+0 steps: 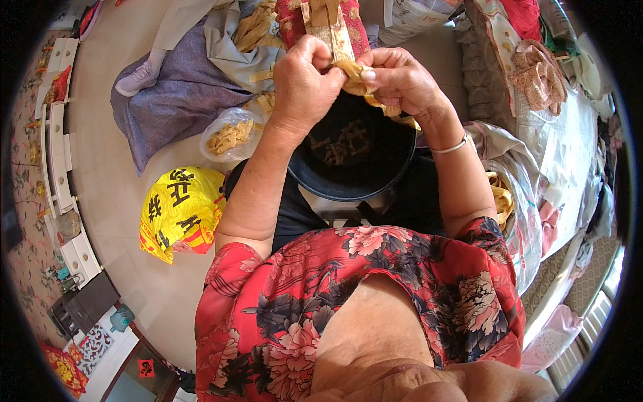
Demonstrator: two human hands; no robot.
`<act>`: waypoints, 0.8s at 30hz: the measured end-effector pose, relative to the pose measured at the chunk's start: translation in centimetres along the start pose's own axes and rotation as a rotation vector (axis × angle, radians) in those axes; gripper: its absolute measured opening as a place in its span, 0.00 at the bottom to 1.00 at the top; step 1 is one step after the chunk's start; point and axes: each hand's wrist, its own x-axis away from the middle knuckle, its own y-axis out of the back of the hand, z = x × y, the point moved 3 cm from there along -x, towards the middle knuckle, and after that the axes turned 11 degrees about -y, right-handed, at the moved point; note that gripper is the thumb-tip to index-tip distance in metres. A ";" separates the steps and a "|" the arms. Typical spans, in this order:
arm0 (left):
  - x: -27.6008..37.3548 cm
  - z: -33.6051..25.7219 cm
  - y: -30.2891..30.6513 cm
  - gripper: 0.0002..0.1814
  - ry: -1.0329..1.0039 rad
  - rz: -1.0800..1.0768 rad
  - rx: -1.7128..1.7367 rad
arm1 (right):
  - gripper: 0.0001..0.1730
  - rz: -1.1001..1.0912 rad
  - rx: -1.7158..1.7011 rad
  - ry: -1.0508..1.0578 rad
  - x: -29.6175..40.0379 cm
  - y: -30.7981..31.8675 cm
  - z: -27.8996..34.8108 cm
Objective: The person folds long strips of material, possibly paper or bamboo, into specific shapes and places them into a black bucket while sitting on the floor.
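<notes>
A folded, yellowish strip of dried plant material or thin sheet [354, 76] is pinched between my left hand [310, 80] and my right hand [404, 83]. Its loose end hangs below my right fingers. Just beyond my hands, a flat wooden piece [343, 44] lies over a red patterned cloth surface [359, 30]. Beneath my hands sits a black basin [351, 173] between my legs, with small brown pieces [346, 145] on its bottom. The exact material of the strip cannot be told.
A clear bag of yellowish strips [230, 136] and a yellow plastic bag [181, 211] stand at left. A person's shoe [138, 79] rests on a blue-grey woven sheet [186, 100]. More strips [500, 198] lie in a plastic bag at right, near a cloth-covered bed or sofa [562, 145].
</notes>
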 end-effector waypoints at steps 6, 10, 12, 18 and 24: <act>0.1 0.9 -0.5 0.08 0.048 0.060 0.438 | 0.07 -0.087 -0.145 0.116 -0.4 -0.1 -0.4; 0.2 1.2 -0.5 0.13 -0.005 0.307 0.372 | 0.08 -0.131 0.007 0.135 -0.1 -0.2 -0.3; 0.2 1.3 -0.5 0.12 0.122 0.348 0.482 | 0.08 -0.044 0.013 0.135 0.0 -0.4 -0.4; 0.3 -0.3 1.6 0.13 0.329 0.390 1.068 | 0.09 -0.033 0.361 0.176 2.5 0.7 1.8; 0.3 0.3 1.6 0.14 0.253 0.410 0.808 | 0.10 -0.219 0.484 0.184 1.6 1.4 0.6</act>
